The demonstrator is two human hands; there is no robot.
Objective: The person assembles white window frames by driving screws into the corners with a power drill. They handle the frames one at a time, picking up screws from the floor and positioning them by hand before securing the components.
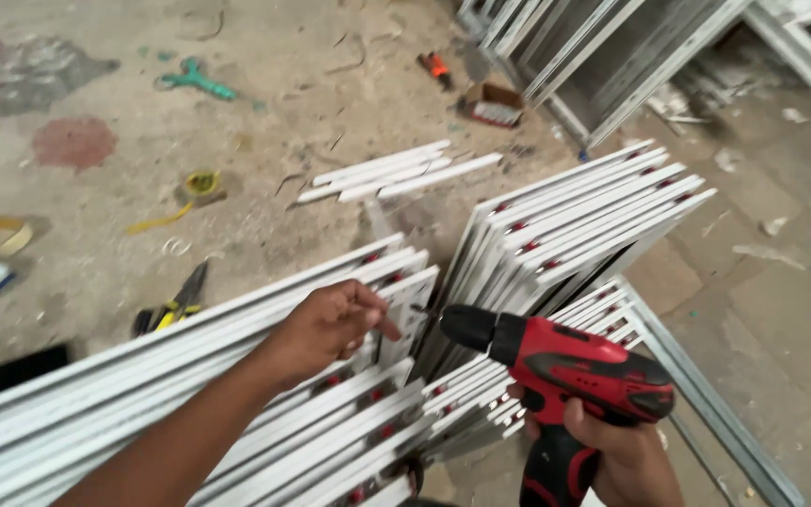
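Right hand gripping glossy red-black cordless drill, bit nosing at white frame end. Left hand pinching that smooth ribbed frame stack. Rough concrete floor lying open beyond.

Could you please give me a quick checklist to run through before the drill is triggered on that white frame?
1. Drill gripped firmly in the right hand: ok.
2. Bit tip meeting the end of the white frame: ok, though the exact seat is too small to tell.
3. Left hand steadying the frame: ok.
4. Left fingers clear of the bit: not ok, they sit right beside it.
5. Screw on the bit: cannot tell.
6. Stacked frames behind resting stable: cannot tell.
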